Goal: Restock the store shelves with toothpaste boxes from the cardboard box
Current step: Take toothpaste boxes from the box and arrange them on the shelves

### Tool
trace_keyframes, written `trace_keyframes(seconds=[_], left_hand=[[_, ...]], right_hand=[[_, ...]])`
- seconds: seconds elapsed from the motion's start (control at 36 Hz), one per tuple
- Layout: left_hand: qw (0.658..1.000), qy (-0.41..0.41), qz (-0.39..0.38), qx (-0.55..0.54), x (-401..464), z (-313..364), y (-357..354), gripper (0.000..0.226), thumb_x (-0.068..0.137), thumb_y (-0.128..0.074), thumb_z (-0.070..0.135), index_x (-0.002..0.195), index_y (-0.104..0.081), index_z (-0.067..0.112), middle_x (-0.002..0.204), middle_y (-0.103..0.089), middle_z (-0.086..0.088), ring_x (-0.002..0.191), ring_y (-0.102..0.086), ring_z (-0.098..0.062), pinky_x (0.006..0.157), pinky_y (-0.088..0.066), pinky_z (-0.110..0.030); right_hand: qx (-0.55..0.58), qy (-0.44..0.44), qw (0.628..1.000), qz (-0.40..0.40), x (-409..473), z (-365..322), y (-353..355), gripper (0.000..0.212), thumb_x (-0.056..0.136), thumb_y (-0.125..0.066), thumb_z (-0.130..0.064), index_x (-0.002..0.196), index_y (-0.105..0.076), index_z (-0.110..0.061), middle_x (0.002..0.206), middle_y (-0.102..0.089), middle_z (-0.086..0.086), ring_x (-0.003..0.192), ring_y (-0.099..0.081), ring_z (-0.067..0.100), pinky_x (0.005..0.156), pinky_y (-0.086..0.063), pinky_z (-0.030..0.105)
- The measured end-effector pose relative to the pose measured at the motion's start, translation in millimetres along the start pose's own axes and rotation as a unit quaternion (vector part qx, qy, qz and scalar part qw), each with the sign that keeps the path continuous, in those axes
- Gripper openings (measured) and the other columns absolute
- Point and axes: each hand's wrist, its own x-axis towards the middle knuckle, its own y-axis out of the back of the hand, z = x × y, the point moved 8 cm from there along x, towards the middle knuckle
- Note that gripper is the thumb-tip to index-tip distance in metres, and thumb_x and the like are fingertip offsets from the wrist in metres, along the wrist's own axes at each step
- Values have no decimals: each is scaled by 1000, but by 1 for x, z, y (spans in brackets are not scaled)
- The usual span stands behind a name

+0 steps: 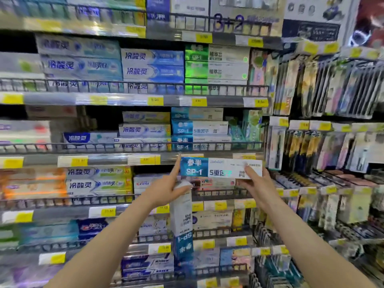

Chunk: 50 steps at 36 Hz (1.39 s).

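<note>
A blue-and-white SP-1 toothpaste box (pixel 216 168) is held level in front of the shelf edge. My right hand (pixel 254 183) grips its right end, thumb on the front face. My left hand (pixel 168 187) touches the box's left end with a straight forefinger. The same hand also grips a second SP-1 box (pixel 182 223), which hangs downward from its curled fingers. A stack of matching SP-1 boxes (pixel 199 129) stands on the shelf just above, behind a wire rail (pixel 133 145). The cardboard box is out of view.
Shelves full of other toothpaste boxes (pixel 99 181) run left and below, each with a wire front rail and yellow price tags (pixel 154 100). Toothbrush packs (pixel 324 146) hang on pegs to the right. A dark gap (pixel 99 119) shows on the middle shelf at left.
</note>
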Motion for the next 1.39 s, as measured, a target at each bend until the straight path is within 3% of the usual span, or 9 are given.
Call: trace_keyframes(seconds=[0.06,0.22,0.33,0.44,0.64,0.75,0.97,1.25,1.39], left_hand=[[999,-9,24,27,5,-3,12,91,90,-45,52,134,34,42,62,-51,4,52,-47,-11,50,-35,-25],[992,-19,70,103,21,-17,38,90,91,-43,54,136,33,39,56,-43,5,49,-45,-10,47,-34,-24],[991,-17,68,113,31,-26,39,91,90,-46,55,135,32,41,58,-51,4,49,-50,-12,43,-32,-22],[994,0,48,96,50,-37,38,92,86,-48,59,136,29,45,91,-67,1,62,-60,-17,56,-50,-31],[997,30,64,8,78,-45,48,96,76,-51,67,134,25,55,66,-59,-13,54,-51,-22,50,-34,-27],[995,63,80,-17,91,-49,62,95,74,-51,67,138,18,53,101,-66,-10,88,-63,-22,56,-41,-22],[985,133,84,-76,108,-66,66,98,74,-59,64,142,10,49,124,-61,-2,104,-61,-17,85,-52,-38],[979,159,90,-85,119,-64,64,93,79,-64,52,148,-3,39,120,-63,-2,102,-62,-20,75,-47,-33],[980,151,92,-96,119,-61,65,91,80,-65,48,147,-4,39,109,-65,3,91,-65,-13,77,-54,-36]], right_hand=[[13,-4,1000,-15,10,-4,-11,85,78,-71,-31,146,-21,-25,138,-45,3,97,-67,22,90,-51,43],[26,30,999,-17,32,-17,-32,34,90,-59,-21,118,-39,-21,104,-58,1,92,-63,19,79,-50,32],[19,35,999,-12,51,-18,-35,41,90,-60,-21,125,-40,-16,108,-60,3,88,-65,16,79,-52,32],[22,59,998,-21,72,-28,-43,42,90,-58,-20,128,-40,-15,111,-60,5,97,-60,13,87,-49,35],[-14,115,993,-25,110,-60,-64,37,90,-60,-21,117,-36,-23,121,-54,5,107,-56,18,88,-50,35],[-57,148,987,-28,136,-71,-75,47,88,-63,-22,121,-30,-26,124,-51,8,102,-60,21,87,-52,38],[-301,247,921,-12,167,-85,-94,62,84,-62,-43,132,-27,-22,128,-47,11,117,-46,28,98,-36,39],[-520,333,787,13,176,-77,-92,56,86,-59,-43,134,-44,-18,140,-38,11,127,-31,30,100,-27,39],[-499,344,795,-26,172,-76,-103,53,87,-63,-25,135,-46,-11,141,-30,18,130,-27,35,106,-26,37]])
